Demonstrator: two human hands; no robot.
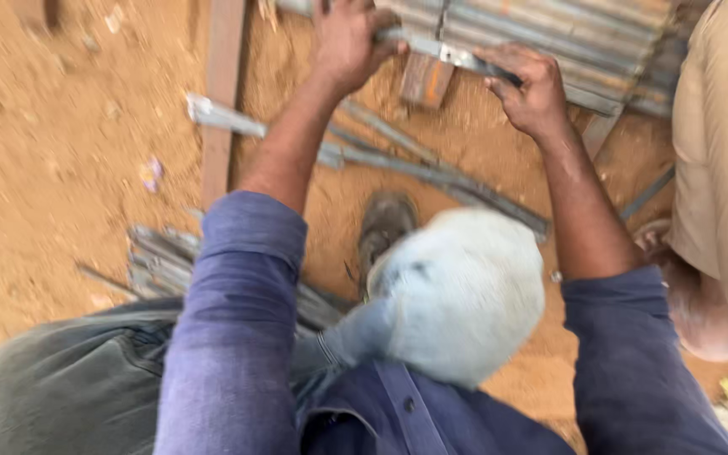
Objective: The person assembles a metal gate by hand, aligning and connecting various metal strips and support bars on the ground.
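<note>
Reddish-brown bare earth makes up the ground, loose and crumbly, with small scraps scattered over it. At the top of the view lies a stack of long grey metal bars, laid side by side and resting on a short reddish wooden block. Both of the person's hands are on one flat grey metal strip at the near edge of that stack. The left hand has its grip closed around the strip's left end, fingers curled over the top. The right hand pinches the same strip further right, thumb and fingers pressed together on it. Both arms wear dark blue rolled sleeves. A long reddish wooden plank lies upright in the view, left of the left forearm, and a grey metal bar crosses it. More loose grey metal strips lie slanted on the earth between the two forearms, and another bundle of grey strips sits near the left sleeve. A dusty dark boot stands on the earth below the strips. Just beside it, a pale, blurred rounded shape hangs in front of the person's chest; what it is cannot be told. At the right edge stands another person in tan clothing.
</note>
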